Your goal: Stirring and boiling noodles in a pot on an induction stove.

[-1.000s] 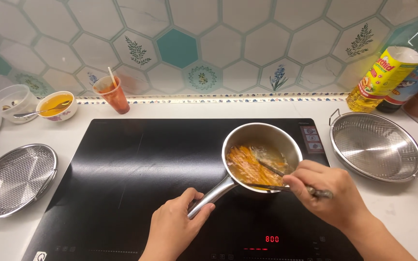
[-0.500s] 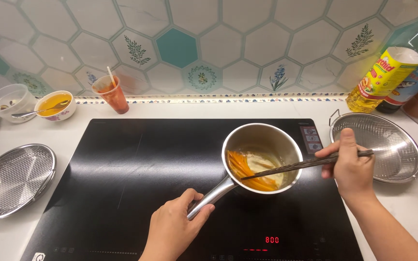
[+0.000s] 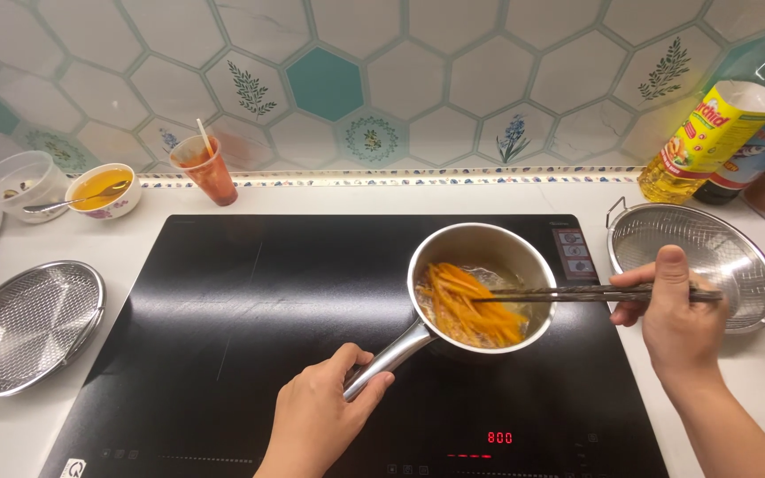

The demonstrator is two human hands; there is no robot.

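A small steel saucepan stands on the black induction cooktop, right of centre. Orange strips lie in bubbling oil inside it. My left hand grips the pan's long handle at the front. My right hand, to the right of the pan, holds a pair of dark chopsticks almost level, their tips resting among the orange strips.
A steel mesh strainer sits right of the cooktop, behind my right hand; another strainer lies at the left. At the back stand oil bottles, an orange cup, a bowl of yellow liquid and a white bowl.
My right hand has swung out to the right of the pan, and the chopsticks went from steep to nearly level. The orange strips have been shifted in the pan. The left hand stays on the handle.
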